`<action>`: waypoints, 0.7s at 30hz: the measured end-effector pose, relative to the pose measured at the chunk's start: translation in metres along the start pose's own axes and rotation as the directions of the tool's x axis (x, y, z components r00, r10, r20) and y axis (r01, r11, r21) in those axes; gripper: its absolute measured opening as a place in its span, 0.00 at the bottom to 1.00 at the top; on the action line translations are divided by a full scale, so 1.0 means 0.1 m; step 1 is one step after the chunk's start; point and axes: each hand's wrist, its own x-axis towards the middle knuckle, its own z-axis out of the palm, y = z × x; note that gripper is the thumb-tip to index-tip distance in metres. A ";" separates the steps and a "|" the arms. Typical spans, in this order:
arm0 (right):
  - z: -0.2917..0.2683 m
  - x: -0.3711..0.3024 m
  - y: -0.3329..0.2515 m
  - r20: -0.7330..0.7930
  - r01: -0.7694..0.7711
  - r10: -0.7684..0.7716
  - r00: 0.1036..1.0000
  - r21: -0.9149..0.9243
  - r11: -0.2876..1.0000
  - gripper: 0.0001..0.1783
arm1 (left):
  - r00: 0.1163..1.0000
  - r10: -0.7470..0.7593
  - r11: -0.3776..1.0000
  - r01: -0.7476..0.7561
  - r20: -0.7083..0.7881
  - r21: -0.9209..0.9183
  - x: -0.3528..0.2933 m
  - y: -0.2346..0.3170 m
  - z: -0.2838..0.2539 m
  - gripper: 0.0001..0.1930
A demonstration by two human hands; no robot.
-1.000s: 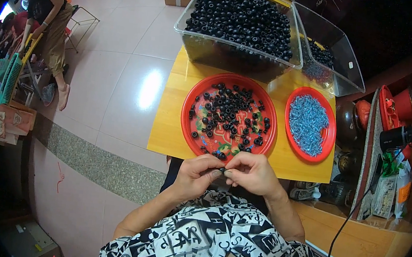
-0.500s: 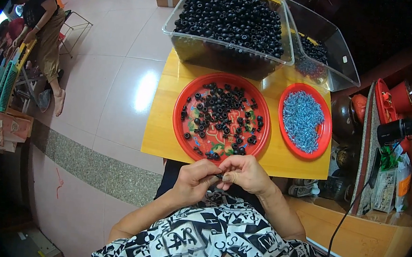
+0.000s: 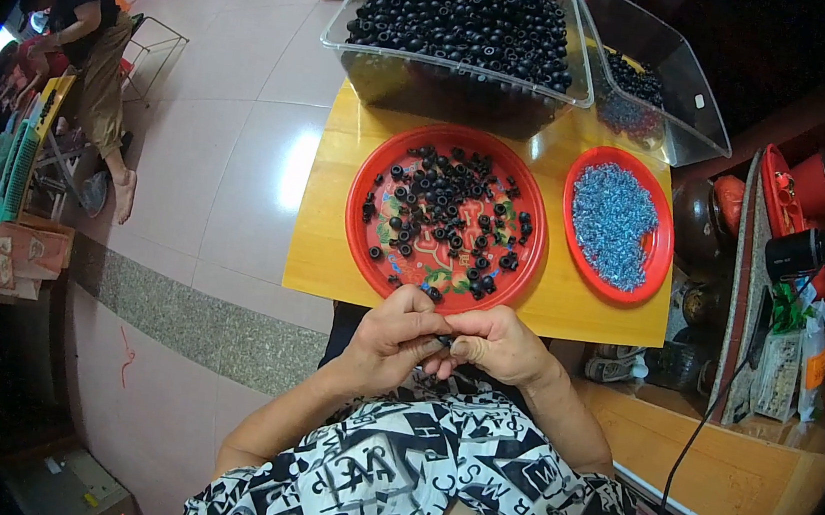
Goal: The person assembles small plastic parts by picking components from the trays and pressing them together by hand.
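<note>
Small, dark, plastic-looking part [image 3: 445,340] sits between the fingertips, six o'clock of the round red printed tray [image 3: 539,233], its outline mostly hidden. Left hand [image 3: 389,334] and right hand [image 3: 505,350] both pinch it, thumb against fingers. Good practice: brace knuckles together, keep pressure straight, work near the rim so a slip lands inside. Oval red tray of shiny pale-blue pieces [image 3: 612,223] lies at two o'clock from the hands.

Garment top, one: shirt [image 3: 389,476], black-and-white, blocky all-over print with capital letters, located below both hands; pointed neckline [image 3: 458,504]. Sleeves [image 3: 609,509], short, matching print, beyond the bare forearms [image 3: 290,416]. Legwear [image 3: 339,332], dark, beside left hand [image 3: 389,341]. Left hand and right hand [image 3: 505,350], bare.
</note>
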 end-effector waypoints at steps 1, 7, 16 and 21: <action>0.00 -0.01 0.00 0.033 0.010 -0.009 0.999 -0.048 0.999 0.18 | 0.999 0.008 1.000 -0.008 0.034 -0.007 0.01 0.01 -0.02 0.09; 0.18 -0.13 0.00 0.021 0.065 -0.062 0.998 -0.229 0.971 0.10 | 0.994 -0.008 0.997 0.016 0.112 -0.075 -0.04 0.17 -0.01 0.11; 0.20 -0.16 0.08 -0.067 0.064 -0.071 0.995 -0.108 0.992 0.15 | 0.997 -0.021 0.996 0.027 0.069 -0.082 -0.07 0.16 0.06 0.08; 0.18 -0.14 0.02 -0.070 0.121 -0.124 0.990 -0.046 0.992 0.13 | 0.998 -0.061 0.989 0.057 -0.031 -0.134 -0.07 0.15 0.12 0.09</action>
